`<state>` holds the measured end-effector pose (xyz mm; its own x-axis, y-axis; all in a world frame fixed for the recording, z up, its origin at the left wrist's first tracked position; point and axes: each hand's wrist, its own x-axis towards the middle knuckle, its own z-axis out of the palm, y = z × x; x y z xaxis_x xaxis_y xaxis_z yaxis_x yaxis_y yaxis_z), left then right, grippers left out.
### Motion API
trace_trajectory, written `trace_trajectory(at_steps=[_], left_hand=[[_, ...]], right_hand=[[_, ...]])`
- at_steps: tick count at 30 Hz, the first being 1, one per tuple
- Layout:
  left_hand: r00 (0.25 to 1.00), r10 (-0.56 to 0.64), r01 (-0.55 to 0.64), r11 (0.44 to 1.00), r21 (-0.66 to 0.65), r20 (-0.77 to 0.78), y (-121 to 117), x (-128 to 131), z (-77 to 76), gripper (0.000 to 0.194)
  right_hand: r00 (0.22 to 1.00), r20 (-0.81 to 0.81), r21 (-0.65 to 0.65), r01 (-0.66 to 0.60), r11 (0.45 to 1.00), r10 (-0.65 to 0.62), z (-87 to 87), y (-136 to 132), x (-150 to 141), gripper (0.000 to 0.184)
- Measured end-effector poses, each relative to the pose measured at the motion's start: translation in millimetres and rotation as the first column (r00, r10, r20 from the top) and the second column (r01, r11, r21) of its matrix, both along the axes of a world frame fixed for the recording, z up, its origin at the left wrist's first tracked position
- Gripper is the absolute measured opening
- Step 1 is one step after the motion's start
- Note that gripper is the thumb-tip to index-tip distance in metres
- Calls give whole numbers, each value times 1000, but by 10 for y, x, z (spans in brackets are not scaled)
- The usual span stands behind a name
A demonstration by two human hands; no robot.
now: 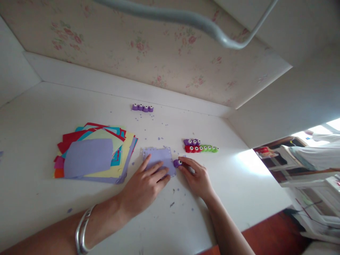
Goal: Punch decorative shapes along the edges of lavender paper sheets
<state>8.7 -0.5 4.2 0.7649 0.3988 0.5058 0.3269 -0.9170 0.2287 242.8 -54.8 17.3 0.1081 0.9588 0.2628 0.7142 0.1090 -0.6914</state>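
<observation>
A small lavender paper sheet (pixel 158 156) lies on the white table, with little punched holes along its edges. My left hand (pixel 147 184) rests flat on it, fingers spread, pressing it down. Between the thumb and fingertips of my right hand (pixel 195 175) is a small purple craft paper punch (pixel 177 163) with a round white button. The punch sits at the sheet's right edge; whether the paper is inside its slot I cannot tell. Just beyond my right hand stand rows of purple punches (pixel 192 142), red punches (pixel 193 149) and green punches (pixel 209 148).
To the left lies a fanned stack of coloured paper (pixel 89 157). Several more purple punches (pixel 142 108) stand in a row near the wall. Tiny lavender paper bits (pixel 160 138) are scattered over the table (pixel 239 191). A grey bar (pixel 170 16) crosses the top of the view.
</observation>
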Motion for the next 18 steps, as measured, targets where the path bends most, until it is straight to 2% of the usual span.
trace_trajectory(at_steps=[18], left_hand=[[1000,-8,9,1000,20,-10,-6,-16,21,26]], right_hand=[[1000,0,-4,-3,1000,3,-24,1,20,25]])
